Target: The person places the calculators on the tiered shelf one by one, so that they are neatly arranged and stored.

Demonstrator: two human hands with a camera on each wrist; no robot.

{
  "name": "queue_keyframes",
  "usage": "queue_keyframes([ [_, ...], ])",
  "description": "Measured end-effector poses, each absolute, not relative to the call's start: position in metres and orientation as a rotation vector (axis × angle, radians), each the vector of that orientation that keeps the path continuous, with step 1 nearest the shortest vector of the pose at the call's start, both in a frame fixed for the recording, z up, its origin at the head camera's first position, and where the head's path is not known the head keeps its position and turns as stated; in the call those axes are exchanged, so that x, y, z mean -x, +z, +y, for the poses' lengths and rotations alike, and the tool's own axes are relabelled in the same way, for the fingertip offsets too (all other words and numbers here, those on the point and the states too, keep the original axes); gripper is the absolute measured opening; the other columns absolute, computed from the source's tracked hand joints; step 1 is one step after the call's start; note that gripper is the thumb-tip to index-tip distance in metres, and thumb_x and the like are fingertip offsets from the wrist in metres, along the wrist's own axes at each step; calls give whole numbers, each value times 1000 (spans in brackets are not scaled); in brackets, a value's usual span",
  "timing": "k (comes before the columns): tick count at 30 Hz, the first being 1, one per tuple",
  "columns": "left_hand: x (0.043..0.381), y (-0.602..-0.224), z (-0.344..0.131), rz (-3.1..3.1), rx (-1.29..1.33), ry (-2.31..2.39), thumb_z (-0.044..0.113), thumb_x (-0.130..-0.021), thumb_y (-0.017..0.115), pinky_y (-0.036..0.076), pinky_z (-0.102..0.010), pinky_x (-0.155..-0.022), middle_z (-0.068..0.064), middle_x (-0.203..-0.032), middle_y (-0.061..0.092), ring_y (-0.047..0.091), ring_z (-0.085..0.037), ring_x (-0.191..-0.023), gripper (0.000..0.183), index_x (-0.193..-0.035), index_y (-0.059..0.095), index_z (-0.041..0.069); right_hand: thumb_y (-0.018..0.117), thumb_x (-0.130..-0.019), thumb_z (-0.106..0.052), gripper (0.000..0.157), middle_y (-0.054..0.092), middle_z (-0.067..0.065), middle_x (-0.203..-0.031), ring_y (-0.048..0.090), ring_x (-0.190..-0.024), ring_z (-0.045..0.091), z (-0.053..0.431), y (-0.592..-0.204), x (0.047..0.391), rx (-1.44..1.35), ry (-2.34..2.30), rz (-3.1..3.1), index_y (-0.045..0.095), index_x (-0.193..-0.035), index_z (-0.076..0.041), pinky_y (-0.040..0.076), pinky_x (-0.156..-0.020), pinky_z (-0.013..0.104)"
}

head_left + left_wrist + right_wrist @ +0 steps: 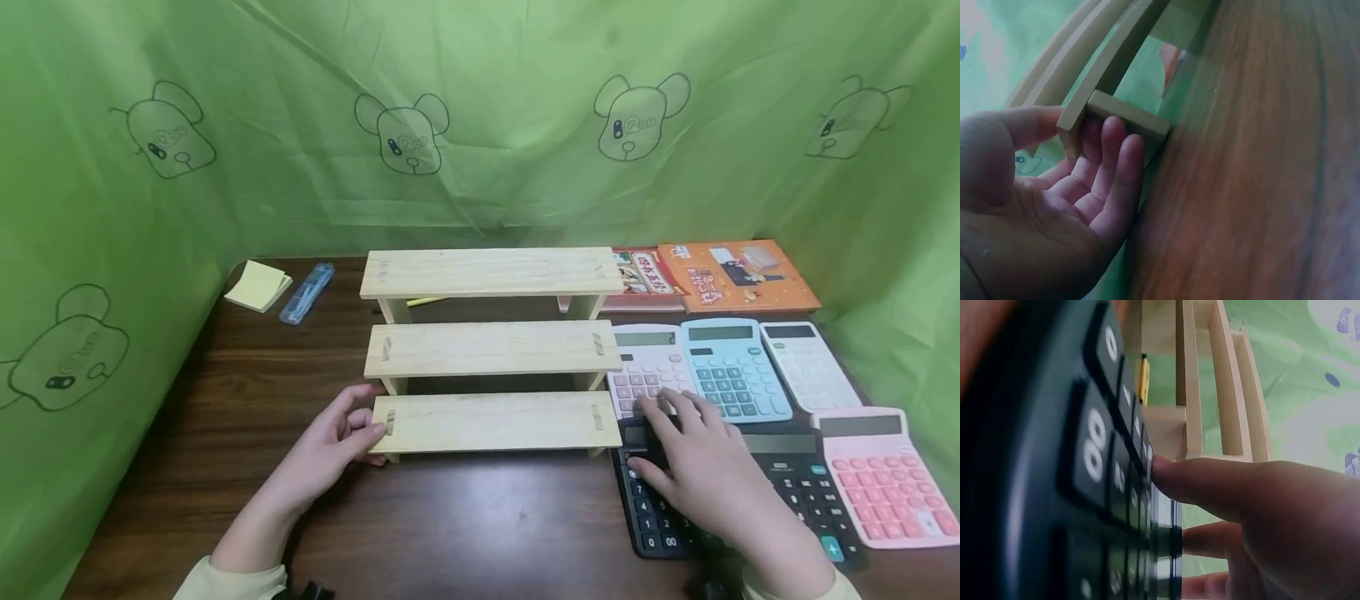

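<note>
A three-tier wooden shelf (491, 348) stands at the middle of the table, its steps rising toward the back. My left hand (337, 442) pinches the left end of the lowest step, thumb on top and fingers underneath, as the left wrist view shows. Over the black calculator (660, 533), my right hand (708, 467) lies palm down with fingers spread. Its thumb (1204, 478) meets the keys in the right wrist view, while the other fingertips reach to the pale pink calculator (626, 385) behind. The palm hides part of the black calculator.
On the right stand a blue calculator (738, 379), a white one (813, 371), a pink one (892, 483) and a second black one (806, 487). An orange book (705, 287) lies behind them. Sticky notes (258, 286) and a blue translucent case (307, 293) lie back left.
</note>
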State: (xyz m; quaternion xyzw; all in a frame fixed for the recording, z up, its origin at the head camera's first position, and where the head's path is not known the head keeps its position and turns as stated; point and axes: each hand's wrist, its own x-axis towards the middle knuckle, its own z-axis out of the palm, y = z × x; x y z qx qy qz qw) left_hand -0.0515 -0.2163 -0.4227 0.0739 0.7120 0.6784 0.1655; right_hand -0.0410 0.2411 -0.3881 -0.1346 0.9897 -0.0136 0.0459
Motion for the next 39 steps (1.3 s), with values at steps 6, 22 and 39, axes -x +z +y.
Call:
queue_keyframes([
  [6,53,-425,-215,2010,-195,1938,15,-98,58,54,-50,-72,-26,-106,62,65,-32,-88,44,-136,37,7,54,-73,-83,104,28,19,-151,25,-132,46,228,-394,36,405,-13,3015,32,-152,-19,33,-79,76],
  [22,55,-426,-213,2029,-185,1934,15,-97,60,54,-39,-76,-23,-103,65,65,-27,-89,43,-134,40,6,74,-64,-64,110,21,22,-151,23,-128,47,220,-400,40,259,-54,3019,27,-153,-17,32,-65,76],
  [39,50,-427,-220,2109,-133,1941,12,-95,63,53,-36,-65,-14,-80,59,58,-16,-72,41,-132,45,7,79,-62,-49,111,21,22,-152,25,-126,51,213,-350,49,391,-215,3257,23,-154,-20,29,-65,76],
])
